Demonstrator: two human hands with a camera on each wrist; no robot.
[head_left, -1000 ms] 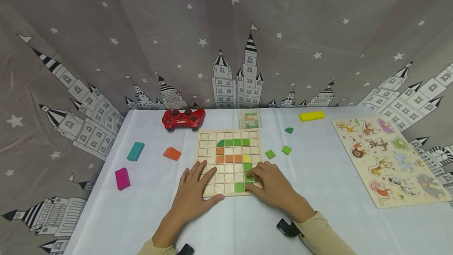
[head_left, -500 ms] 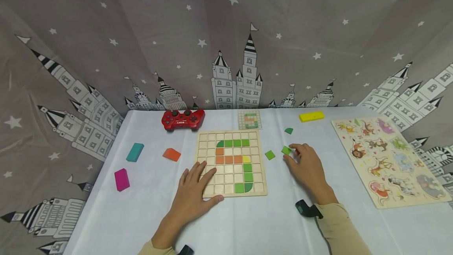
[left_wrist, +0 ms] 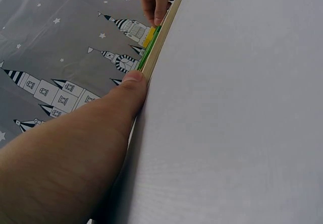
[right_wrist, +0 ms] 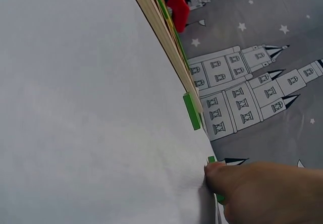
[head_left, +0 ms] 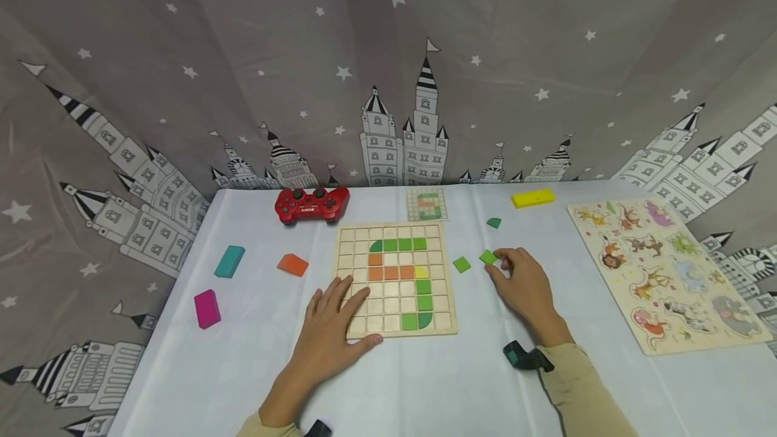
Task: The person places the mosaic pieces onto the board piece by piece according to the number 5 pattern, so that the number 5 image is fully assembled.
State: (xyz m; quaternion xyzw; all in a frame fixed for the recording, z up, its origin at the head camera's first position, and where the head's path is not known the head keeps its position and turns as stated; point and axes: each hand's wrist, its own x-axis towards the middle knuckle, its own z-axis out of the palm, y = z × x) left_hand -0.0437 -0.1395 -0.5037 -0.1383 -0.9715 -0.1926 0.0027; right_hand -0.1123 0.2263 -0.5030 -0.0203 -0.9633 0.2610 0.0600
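A wooden grid board (head_left: 358,288) lies mid-table. Green, orange and yellow tiles form a bent path on it. My left hand (head_left: 330,326) rests on the board's lower left corner, fingers spread; in the left wrist view its thumb (left_wrist: 133,76) lies at the board's near edge. Right of the board, my right hand (head_left: 525,292) pinches the right edge of a green square tile (head_left: 487,257) on the table. The thumb covers part of that tile in the right wrist view. Another green square tile (head_left: 462,264) lies between it and the board, and a green quarter-round tile (head_left: 494,222) lies farther back.
A small pattern card (head_left: 427,204) sits behind the board, with a red game controller (head_left: 312,205) to its left. Orange (head_left: 293,264), teal (head_left: 230,261) and magenta (head_left: 208,309) blocks lie left. A yellow block (head_left: 533,198) and an animal puzzle board (head_left: 668,275) are at right.
My right hand has left the board's lower right tiles and moved right to the loose green square tile, where it has stayed for the last half second. The left hand has kept its place.
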